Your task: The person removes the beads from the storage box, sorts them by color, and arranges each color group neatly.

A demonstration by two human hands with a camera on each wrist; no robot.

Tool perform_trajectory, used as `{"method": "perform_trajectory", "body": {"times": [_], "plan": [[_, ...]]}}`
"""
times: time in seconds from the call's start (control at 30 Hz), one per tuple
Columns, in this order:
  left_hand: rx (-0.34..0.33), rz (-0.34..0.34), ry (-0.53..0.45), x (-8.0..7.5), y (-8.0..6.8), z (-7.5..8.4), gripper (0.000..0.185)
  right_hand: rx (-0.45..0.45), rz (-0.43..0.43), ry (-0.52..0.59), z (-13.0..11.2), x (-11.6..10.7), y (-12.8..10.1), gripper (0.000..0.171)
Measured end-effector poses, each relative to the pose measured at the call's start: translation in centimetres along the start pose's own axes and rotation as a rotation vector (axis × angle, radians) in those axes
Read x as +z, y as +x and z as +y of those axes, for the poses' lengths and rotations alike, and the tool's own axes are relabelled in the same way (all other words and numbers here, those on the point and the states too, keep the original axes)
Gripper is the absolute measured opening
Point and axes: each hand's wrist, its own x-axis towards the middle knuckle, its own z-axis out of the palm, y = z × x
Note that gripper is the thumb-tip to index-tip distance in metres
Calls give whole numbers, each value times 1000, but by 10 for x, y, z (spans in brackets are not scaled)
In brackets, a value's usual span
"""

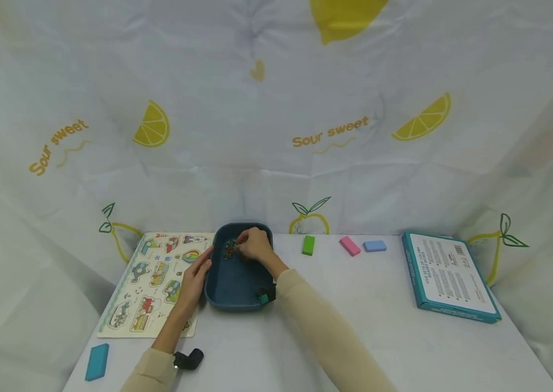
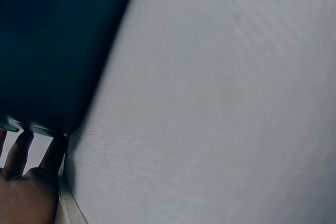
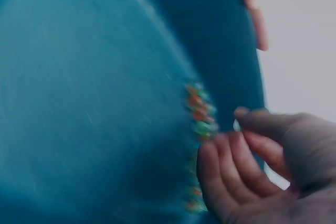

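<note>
A dark blue tray (image 1: 237, 280) stands on the table, with a cluster of small green and orange beads (image 3: 200, 113) along one inner side. My left hand (image 1: 194, 280) touches the tray's left side with fairly straight fingers (image 2: 20, 153) against the outer wall. My right hand (image 1: 257, 246) is inside the tray, beside the beads. Its fingers are curled and the thumb meets them. A tiny pale piece (image 3: 237, 125), seemingly a bead, shows between the thumb and fingertips; blur hides its details.
Under my left forearm lies a picture puzzle board (image 1: 156, 277). A teal block (image 1: 97, 362) is at front left. Green (image 1: 308, 245), pink (image 1: 350, 246) and blue (image 1: 374, 246) blocks lie along the back. A flat teal-edged box (image 1: 453, 275) sits at right, before a lemon-print curtain (image 1: 237, 179).
</note>
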Motion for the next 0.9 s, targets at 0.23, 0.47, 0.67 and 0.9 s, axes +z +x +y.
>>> {"method": "perform_trajectory", "body": {"times": [0.23, 0.47, 0.67, 0.9], "plan": [[9, -1, 11, 3, -1, -1, 49, -88, -154, 183, 13, -48, -10, 22], [45, -1, 8, 7, 1, -1, 47, -88, -94, 145, 66, -91, -41, 23], [40, 1, 24, 6, -1, 0, 47, -61, -87, 49, 108, -99, -65, 15], [44, 8, 23, 3, -1, 0, 47, -145, -103, -88, 130, -91, -69, 14]]}}
